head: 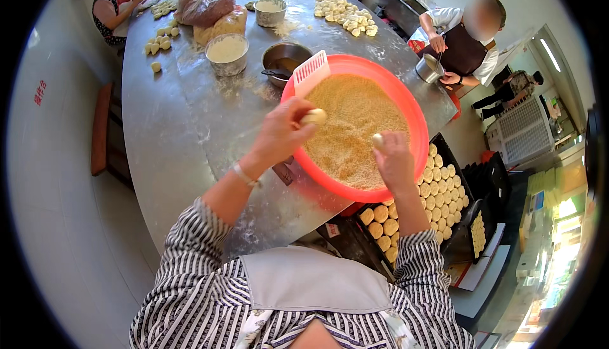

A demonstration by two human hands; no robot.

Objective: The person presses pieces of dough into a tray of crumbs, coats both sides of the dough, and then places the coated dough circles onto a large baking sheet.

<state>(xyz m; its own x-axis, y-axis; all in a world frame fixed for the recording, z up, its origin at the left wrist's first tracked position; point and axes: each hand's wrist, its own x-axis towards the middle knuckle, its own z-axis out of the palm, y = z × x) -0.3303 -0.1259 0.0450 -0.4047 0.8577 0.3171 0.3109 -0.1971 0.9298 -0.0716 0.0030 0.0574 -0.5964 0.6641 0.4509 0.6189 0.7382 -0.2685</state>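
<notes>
My left hand [285, 127] pinches a pale dough ball [314, 117] between thumb and fingers, above the left side of a wide red plastic basin [418, 125]. A layer of sesame seeds [354, 111] covers the basin's bottom. Over the basin's right side, my right hand [396, 161] has its fingers curled around a second small dough piece [378, 140], mostly hidden by the hand. A white slotted plastic scoop [311, 72] leans on the basin's upper left rim.
The basin overhangs the steel table [171, 149]. Right of it, a black baking tray [445, 146] holds rows of round cakes. Beyond stand a steel bowl [285, 51], flour tubs [227, 66] and dough pieces [347, 13]. One co-worker [459, 39] holds a metal pot [428, 69]; another [107, 11] sits far left.
</notes>
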